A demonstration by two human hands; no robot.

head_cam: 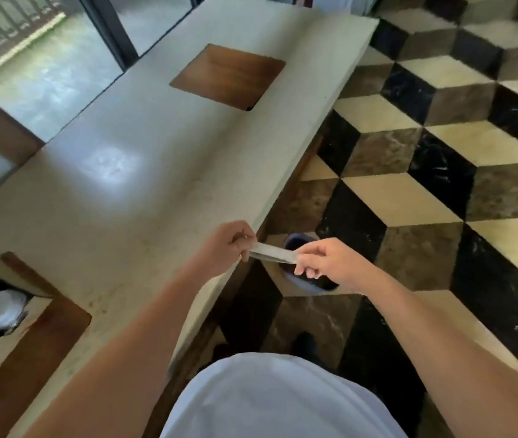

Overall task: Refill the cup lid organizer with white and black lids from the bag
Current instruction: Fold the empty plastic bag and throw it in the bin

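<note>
Pale, flat strip (271, 252), too blurred to identify, stretched between both hands just off the tabletop (143, 172) edge. Left hand (230, 248) pinches one end, right hand (327, 263) the other. White-lidded container (0, 309) far left, well apart.

A single head-worn wide-angle camera looks steeply down along a long pale stone counter (143, 172) and cube-patterned marble floor (441, 191), hands close below.

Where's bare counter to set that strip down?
Bare: the counter between the far square opening and the near opening, left of both hands. Crowded: the counter's edge, where left hand and right hand hold the strip.
</note>
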